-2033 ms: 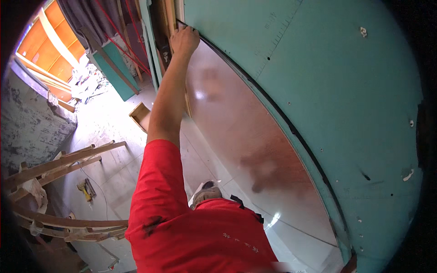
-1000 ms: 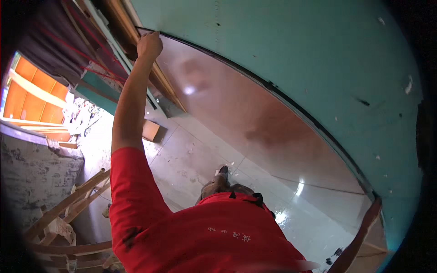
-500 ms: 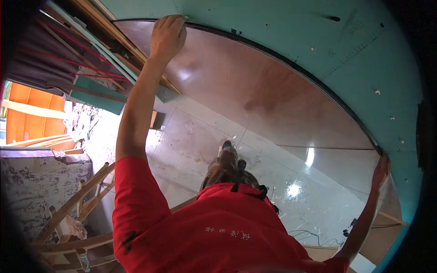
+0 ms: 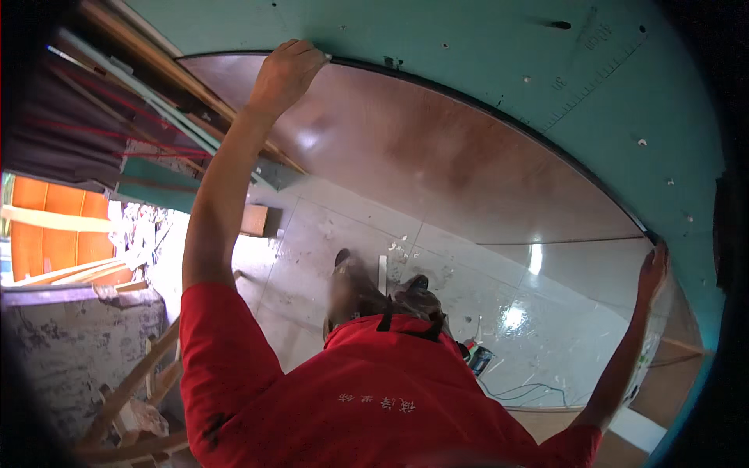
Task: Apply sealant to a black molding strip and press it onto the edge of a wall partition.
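A large glossy reflective panel (image 4: 468, 164) with a dark curved edge stands against a teal board wall (image 4: 484, 47). My left hand (image 4: 287, 72) is raised and grips the panel's upper left edge. At the far right, my right hand (image 4: 652, 270) holds the panel's right edge with its fingers laid along it. Both arms come out of my red shirt (image 4: 367, 398) at the bottom. The panel mirrors a tiled floor and a person's head above the red shirt.
Wooden battens and strips (image 4: 148, 47) lean at the upper left. Further left are an orange wall (image 4: 55, 234), a rough grey wall (image 4: 70, 351) and wooden laths (image 4: 133, 390). A small wooden box (image 4: 253, 220) sits on the floor.
The view has swung so the panel now spans the picture. My right hand has come into view on the panel's right edge. My left hand keeps its grip on the upper left edge.
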Motion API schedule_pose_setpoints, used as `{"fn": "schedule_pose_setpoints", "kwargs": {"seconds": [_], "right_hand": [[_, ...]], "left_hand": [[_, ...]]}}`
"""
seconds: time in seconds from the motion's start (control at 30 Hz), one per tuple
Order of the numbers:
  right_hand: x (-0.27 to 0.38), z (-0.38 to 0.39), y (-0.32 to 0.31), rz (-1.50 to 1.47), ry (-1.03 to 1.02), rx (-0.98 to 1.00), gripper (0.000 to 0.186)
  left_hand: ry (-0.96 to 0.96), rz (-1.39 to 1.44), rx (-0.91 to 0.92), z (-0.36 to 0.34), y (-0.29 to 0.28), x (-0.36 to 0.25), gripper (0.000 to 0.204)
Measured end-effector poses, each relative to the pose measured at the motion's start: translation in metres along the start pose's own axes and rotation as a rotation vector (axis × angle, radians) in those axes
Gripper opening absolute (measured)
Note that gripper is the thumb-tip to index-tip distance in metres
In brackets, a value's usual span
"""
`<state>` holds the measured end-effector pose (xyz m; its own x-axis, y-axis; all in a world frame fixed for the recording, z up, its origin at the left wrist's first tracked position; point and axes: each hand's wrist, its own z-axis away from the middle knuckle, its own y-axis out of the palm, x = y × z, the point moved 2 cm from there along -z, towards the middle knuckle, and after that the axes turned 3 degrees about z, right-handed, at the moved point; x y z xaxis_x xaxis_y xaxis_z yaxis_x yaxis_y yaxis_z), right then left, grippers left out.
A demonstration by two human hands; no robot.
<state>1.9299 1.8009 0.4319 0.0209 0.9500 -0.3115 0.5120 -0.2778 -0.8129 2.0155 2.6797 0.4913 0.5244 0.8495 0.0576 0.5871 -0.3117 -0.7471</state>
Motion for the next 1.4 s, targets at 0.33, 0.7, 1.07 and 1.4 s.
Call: {"fn": "schedule_pose_setpoints", "kwargs": {"seconds": [0.33,0.7,1.07,1.4], "right_hand": [[0.496,-0.101,-0.165,-0.535,-0.244,-0.446,0.042],[0.685,-0.167,-0.173,-0.499,-0.221,-0.344,0.047],[0.696,-0.173,-0.184,-0.405,-0.228,-0.289,0.047],[0.704,-0.174,-0.187,-0.315,-0.264,-0.236,0.043]], "left_hand": [[0.140,-0.081,0.082,0.003,0.008,0.001,0.017],[0.240,0.075,-0.019,0.011,0.024,0.003,0.016],[-0.044,0.039,-0.316,0.078,0.007,0.152,0.027],[-0.038,0.194,-0.227,0.095,-0.001,0.173,0.024]]}}
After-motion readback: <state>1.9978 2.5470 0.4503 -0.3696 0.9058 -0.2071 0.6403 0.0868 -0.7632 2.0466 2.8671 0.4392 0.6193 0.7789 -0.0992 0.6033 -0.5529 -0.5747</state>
